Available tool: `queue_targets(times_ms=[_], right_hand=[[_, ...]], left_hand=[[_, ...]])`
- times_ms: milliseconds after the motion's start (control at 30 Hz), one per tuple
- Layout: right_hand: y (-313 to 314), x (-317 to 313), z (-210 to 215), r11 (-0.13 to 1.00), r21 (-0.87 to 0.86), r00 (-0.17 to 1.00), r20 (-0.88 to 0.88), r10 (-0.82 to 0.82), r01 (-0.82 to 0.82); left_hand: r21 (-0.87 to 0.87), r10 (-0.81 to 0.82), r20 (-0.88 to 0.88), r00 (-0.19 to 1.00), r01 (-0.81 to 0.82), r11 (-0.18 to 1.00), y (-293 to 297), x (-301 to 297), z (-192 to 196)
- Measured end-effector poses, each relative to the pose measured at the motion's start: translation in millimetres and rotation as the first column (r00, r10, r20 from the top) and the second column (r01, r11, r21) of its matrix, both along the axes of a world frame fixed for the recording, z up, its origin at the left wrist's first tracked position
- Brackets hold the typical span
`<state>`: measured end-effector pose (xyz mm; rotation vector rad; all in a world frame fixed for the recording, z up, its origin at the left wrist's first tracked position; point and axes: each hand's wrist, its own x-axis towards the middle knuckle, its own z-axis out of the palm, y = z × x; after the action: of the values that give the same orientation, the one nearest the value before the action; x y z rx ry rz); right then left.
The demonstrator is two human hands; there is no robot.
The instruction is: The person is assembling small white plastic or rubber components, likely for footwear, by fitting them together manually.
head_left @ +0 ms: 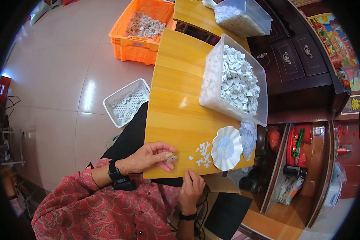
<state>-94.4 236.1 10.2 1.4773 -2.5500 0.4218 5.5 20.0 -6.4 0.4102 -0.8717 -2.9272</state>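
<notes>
Over the near left corner of the yellow wooden table, my left hand (pixel 153 156) is closed on a small white plastic part (pixel 171 159), pinched between thumb and fingertips. My right hand (pixel 191 188) is at the table's near edge, its fingers drawn together; whatever they hold, if anything, is too small to make out. Just beyond its fingertips lies a loose scatter of tiny white pieces (pixel 204 154). Right of these sits a white dish with a wavy rim (pixel 237 157), holding many more tiny pale pieces.
A clear plastic bin (pixel 212 102) heaped with white parts stands on the table (pixel 168 112), with a plastic bag (pixel 248 138) beside the dish. Another clear bin (pixel 256 26) is farther back. On the floor are a white basket (pixel 108 106) and orange crates (pixel 134 52). Dark cabinets (pixel 292 60) border the right.
</notes>
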Motion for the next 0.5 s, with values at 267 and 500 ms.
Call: queue_targets(times_ms=[267,500], right_hand=[[-7,4,-3,0.979,-0.194,0.989,0.141,-0.033,0.06],[-48,20,24,0.856,-0.325,0.728,0.681,-0.084,0.403]], left_hand=[[0.174,0.001,-0.061,0.998,0.01,0.985,1,0,-8],[0.302,0.028,-0.067,0.997,-0.007,0.953,-5,1,0]])
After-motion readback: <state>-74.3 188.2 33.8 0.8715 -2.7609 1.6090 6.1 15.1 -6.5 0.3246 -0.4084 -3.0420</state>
